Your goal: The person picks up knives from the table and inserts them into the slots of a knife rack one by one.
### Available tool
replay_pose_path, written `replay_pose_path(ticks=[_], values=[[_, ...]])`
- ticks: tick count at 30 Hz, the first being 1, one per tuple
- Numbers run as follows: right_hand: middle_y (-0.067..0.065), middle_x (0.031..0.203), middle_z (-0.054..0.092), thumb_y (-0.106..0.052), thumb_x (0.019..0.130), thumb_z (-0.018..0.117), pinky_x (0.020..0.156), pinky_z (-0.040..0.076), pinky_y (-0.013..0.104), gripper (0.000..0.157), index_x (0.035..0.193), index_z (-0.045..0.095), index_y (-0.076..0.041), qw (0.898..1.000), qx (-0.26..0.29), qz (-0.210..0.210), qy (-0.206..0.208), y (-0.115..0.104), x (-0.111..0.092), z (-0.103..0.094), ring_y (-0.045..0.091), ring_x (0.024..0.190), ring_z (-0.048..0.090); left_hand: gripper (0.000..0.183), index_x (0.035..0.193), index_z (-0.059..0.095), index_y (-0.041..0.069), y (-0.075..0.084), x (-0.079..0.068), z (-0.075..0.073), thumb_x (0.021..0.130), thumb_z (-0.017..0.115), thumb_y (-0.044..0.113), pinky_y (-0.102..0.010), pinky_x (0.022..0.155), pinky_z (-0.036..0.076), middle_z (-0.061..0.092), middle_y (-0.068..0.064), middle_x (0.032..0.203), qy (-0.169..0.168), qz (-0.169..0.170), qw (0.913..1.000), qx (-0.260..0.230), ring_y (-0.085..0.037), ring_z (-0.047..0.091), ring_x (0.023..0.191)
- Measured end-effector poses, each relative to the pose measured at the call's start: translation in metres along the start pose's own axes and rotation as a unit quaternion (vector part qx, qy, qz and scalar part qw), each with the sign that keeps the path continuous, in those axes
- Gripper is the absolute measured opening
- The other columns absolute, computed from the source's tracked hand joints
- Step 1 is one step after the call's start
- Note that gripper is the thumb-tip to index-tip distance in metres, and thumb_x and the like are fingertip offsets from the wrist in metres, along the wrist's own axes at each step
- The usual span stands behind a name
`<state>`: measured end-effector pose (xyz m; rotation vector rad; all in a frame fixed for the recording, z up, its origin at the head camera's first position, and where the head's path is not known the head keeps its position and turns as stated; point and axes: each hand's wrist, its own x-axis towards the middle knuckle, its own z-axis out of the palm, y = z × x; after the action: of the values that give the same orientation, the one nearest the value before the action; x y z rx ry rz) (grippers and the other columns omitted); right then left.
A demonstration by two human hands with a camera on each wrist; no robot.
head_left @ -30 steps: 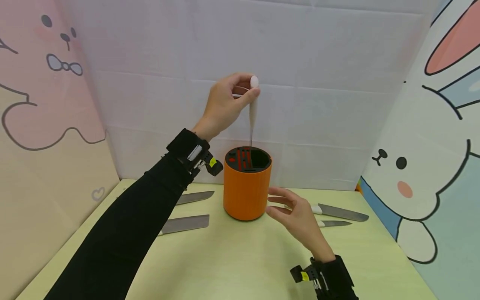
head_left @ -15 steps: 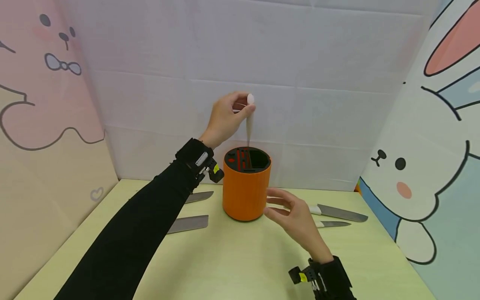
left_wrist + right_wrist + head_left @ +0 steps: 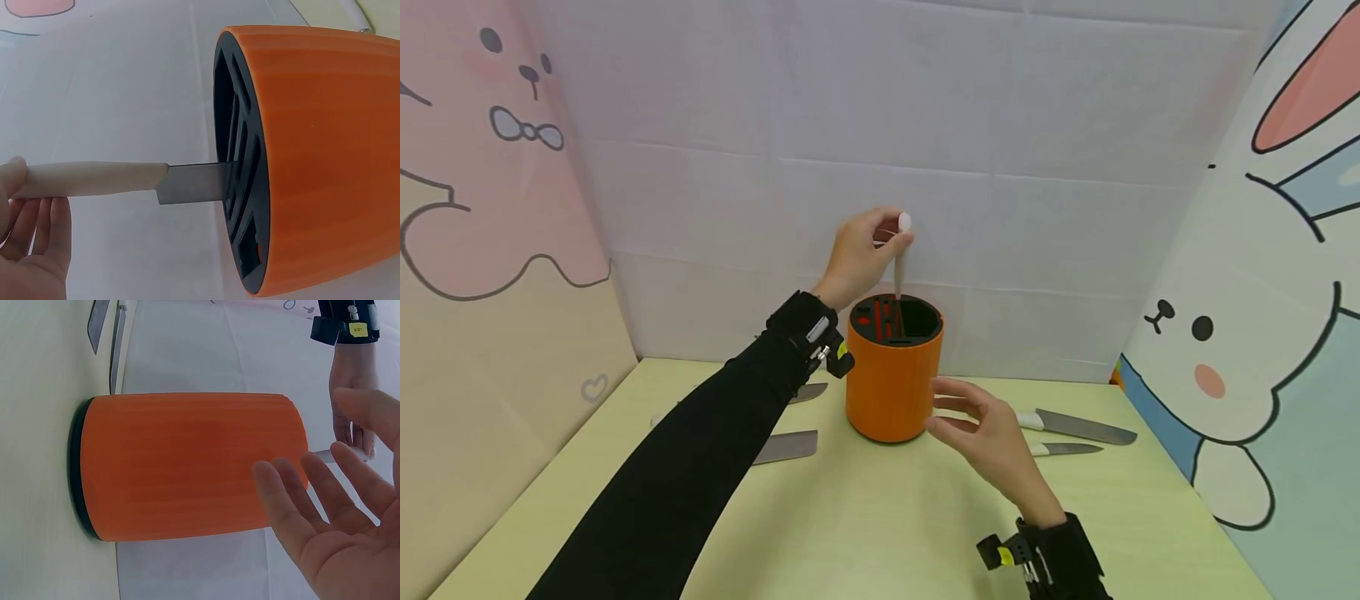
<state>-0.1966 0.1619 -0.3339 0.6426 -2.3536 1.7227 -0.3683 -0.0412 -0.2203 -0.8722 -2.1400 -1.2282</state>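
My left hand (image 3: 863, 252) pinches the white handle end of a kitchen knife (image 3: 899, 275) above an orange knife block (image 3: 893, 392). In the left wrist view the knife's blade (image 3: 194, 182) is partly inside a slot of the block's black slotted top (image 3: 259, 169), with a stretch of metal showing below the handle. My right hand (image 3: 988, 437) is beside the block's right side, fingers relaxed and slightly bent, holding nothing. Its fingers (image 3: 281, 494) overlap the orange wall in the right wrist view.
On the left of the pale yellow table (image 3: 850, 533) lie a cleaver-shaped blade (image 3: 786, 447) and another knife (image 3: 809, 392), partly behind my left sleeve. To the right lie a larger knife (image 3: 1082, 426) and a smaller knife (image 3: 1071, 448). A white cloth backdrop (image 3: 1075, 250) stands behind.
My left hand has come down with the knife, and its blade has sunk deeper into the block's slot. The right hand has stayed almost still beside the block.
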Motion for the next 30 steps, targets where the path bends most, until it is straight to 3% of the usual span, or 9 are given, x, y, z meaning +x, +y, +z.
replay_pose_path(ticks=[11,21,30], values=[[0.005,0.126,0.057,-0.005,0.085,0.071,0.085,0.051,0.030,0.042,0.125,0.058,-0.010,1.000,0.001,-0.003,-0.003,-0.001,0.002,0.003,0.024,0.110,0.057,0.031,0.123,0.058,0.005,-0.012,-0.010,0.004,0.095,0.061,0.019,-0.023,0.087,0.047,0.060,-0.003,0.107,-0.009,-0.006,0.9998,0.015,-0.013,0.056,0.097],[0.005,0.126,0.057,-0.006,0.086,0.071,0.086,0.051,0.031,0.043,0.127,0.058,-0.009,1.000,-0.014,-0.001,-0.003,0.001,0.002,0.004,0.022,0.109,0.057,0.030,0.124,0.058,0.010,-0.021,-0.016,0.006,0.097,0.059,0.023,-0.026,0.088,0.046,0.059,-0.001,0.108,-0.020,-0.051,0.9982,0.024,-0.013,0.055,0.098],[-0.002,0.126,0.057,-0.018,0.084,0.075,0.085,0.052,0.031,0.044,0.125,0.059,-0.025,0.998,-0.054,-0.010,0.008,0.039,0.009,0.003,0.014,0.107,0.058,0.032,0.127,0.056,0.009,-0.023,-0.018,0.006,0.098,0.058,0.024,-0.028,0.086,0.047,0.059,-0.002,0.109,-0.019,-0.078,0.9965,0.024,-0.014,0.054,0.099]])
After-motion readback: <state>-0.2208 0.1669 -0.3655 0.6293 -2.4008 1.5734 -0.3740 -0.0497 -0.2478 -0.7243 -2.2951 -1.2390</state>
